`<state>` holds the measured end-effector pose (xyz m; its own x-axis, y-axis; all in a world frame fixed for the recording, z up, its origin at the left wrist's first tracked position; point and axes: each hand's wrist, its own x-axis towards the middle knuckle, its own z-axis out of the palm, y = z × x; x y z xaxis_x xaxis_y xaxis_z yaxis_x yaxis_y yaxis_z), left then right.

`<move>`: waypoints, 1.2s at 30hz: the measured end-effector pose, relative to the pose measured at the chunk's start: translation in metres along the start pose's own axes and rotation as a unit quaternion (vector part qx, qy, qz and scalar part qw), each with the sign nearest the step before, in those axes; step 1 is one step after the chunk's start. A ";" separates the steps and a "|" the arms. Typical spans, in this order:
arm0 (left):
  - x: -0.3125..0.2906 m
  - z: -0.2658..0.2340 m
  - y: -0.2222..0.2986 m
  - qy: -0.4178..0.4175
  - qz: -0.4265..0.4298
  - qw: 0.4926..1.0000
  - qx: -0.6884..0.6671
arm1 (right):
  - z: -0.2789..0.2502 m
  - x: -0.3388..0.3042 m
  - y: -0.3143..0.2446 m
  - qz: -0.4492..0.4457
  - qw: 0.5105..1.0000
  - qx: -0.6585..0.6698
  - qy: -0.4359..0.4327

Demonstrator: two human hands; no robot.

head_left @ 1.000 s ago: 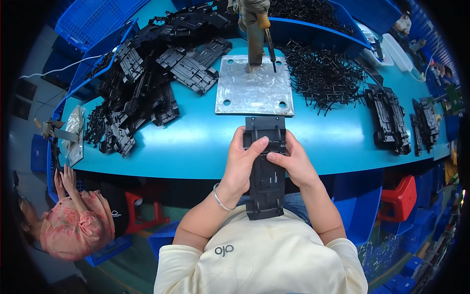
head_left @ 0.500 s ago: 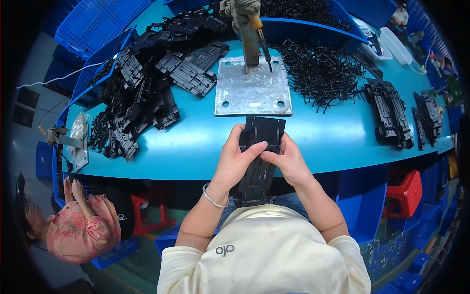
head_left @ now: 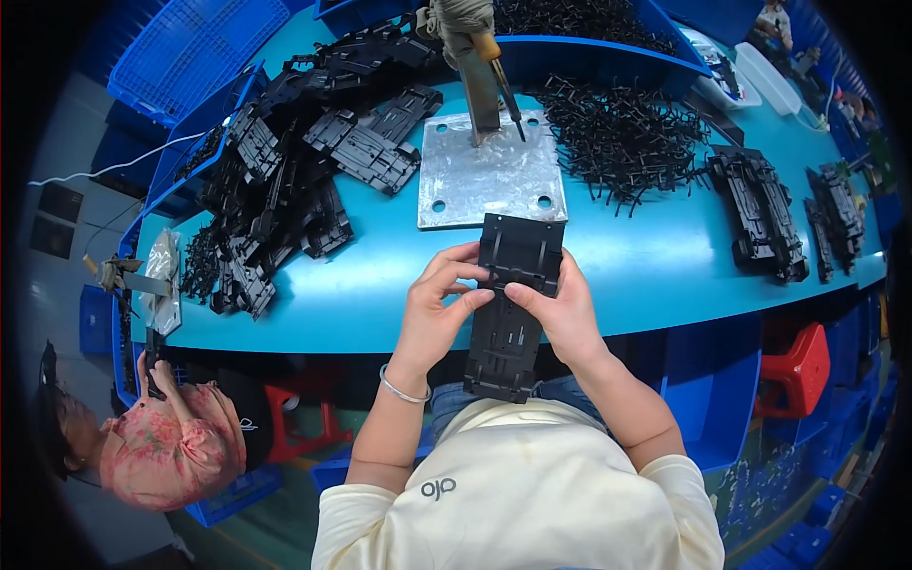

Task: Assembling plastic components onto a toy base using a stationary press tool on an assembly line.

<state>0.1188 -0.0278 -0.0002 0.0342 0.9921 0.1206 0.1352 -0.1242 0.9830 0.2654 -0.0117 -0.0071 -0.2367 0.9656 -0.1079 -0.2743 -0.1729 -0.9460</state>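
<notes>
Black chassis plate (head_left: pixel 503 332) is right between my 2 hands on the feed, so neither is really nearer, they're both on it. Long axis runs near to far, far end leaning a bit right, near end out past the edge of the teal table (head_left: pixel 370 304) and above the lap (head_left: pixel 565 393). In my view the far end overlaps the near edge of the grey metal base (head_left: pixel 489 182); can't tell from here if they touch or there's a gap. My right hand (head_left: pixel 568 313) has a proper grip: thumb on the top face, fingers around the right edge and out of sight underneath. My left hand (head_left: pixel 439 304) is half curled at the left edge, finger and thumb tips slightly apart and right up at the plate. Can't tell if it's actually pinching or just resting there. Both hands sit toward the far half, so the near half sticks out toward me.
</notes>
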 end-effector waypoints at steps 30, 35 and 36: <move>-0.010 0.023 0.015 0.111 0.187 0.920 0.326 | 0.009 -0.017 -0.010 -0.107 0.971 -0.205 0.053; -0.006 0.036 0.030 0.128 0.209 0.915 0.321 | 0.011 -0.020 -0.011 -0.118 0.964 -0.223 0.087; -0.004 0.038 0.031 0.131 0.212 0.914 0.320 | 0.011 -0.020 -0.010 -0.128 0.964 -0.210 0.105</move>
<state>0.1607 -0.0367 0.0248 -0.0099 0.8122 0.5833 0.7192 -0.3995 0.5685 0.2629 -0.0310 0.0083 -0.0048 0.9918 0.1275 0.1131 0.1272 -0.9854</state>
